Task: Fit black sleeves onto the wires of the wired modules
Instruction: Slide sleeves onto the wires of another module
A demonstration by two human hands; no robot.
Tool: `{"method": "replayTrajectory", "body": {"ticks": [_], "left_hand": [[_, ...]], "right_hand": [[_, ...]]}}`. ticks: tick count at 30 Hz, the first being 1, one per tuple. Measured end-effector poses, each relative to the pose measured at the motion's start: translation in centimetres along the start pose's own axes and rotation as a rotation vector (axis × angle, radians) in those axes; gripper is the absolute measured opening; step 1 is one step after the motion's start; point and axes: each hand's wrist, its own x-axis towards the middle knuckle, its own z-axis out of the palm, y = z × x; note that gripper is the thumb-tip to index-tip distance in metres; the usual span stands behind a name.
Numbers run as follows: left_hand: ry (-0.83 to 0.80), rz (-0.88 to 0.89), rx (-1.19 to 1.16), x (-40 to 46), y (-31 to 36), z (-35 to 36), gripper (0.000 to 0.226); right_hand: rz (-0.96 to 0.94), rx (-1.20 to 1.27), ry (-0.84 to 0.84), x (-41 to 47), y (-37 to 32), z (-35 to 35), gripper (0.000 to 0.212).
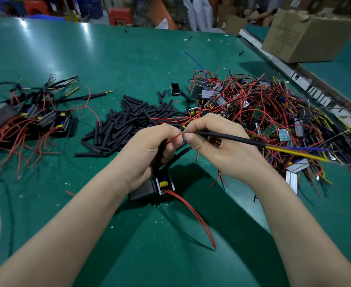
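— Green matting, smooth and a little glossy, covers the whole table point(112, 59). What have you got in your fingers?

— My left hand point(149, 150) pinches the bared tip of a thin red wire point(173, 139) between thumb and forefinger. My right hand point(218, 146) grips a black sleeve point(228, 138), a slim matte tube, its near end right at that wire tip. Yellow, blue and dark leads point(299, 152) stick out of the sleeve's far end.

— And the module itself?

— That wired module point(149, 188) sits on the mat just under my left wrist: a dark, boxy block with a yellow part on its face. Two red wires point(195, 216) trail from it toward me.

— Where are the spare sleeves?

— Loose in a heap point(126, 123) beyond my hands, short black tubes lying every way. Right of them is a tangled pile of modules point(270, 112), red wire mostly, with small green boards showing. On the left lies a smaller group of modules point(35, 117) whose leads wear black tubing.

— Any boxes?

— One cardboard box point(303, 36), at the far right; I cannot see its contents.
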Motion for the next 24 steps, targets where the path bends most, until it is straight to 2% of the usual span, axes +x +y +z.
{"method": "replayTrajectory", "body": {"ticks": [3, 7, 10, 17, 24], "left_hand": [[-0.039, -0.004, 0.041, 0.0, 0.0, -0.2, 0.043], [-0.129, -0.017, 0.1, 0.1, 0.1, -0.6, 0.04], [-0.19, -0.014, 0.143, 0.1, -0.1, -0.9, 0.025], [-0.321, -0.001, 0.15, 0.2, -0.5, -1.5, 0.021], [-0.238, -0.069, 0.087, 0.6, -0.9, -1.5, 0.018]], "right_hand": [[0.059, 0.091, 0.009, -0.1, -0.1, 0.1, 0.007], [0.106, 0.237, -0.011, -0.1, -0.1, -0.2, 0.024], [0.041, 0.165, -0.027, 0.0, 0.0, -0.2, 0.018], [0.076, 0.222, -0.06, 0.0, 0.5, -0.2, 0.011], [-0.065, 0.018, 0.146, 0.2, 1.0, 0.9, 0.006]]}}
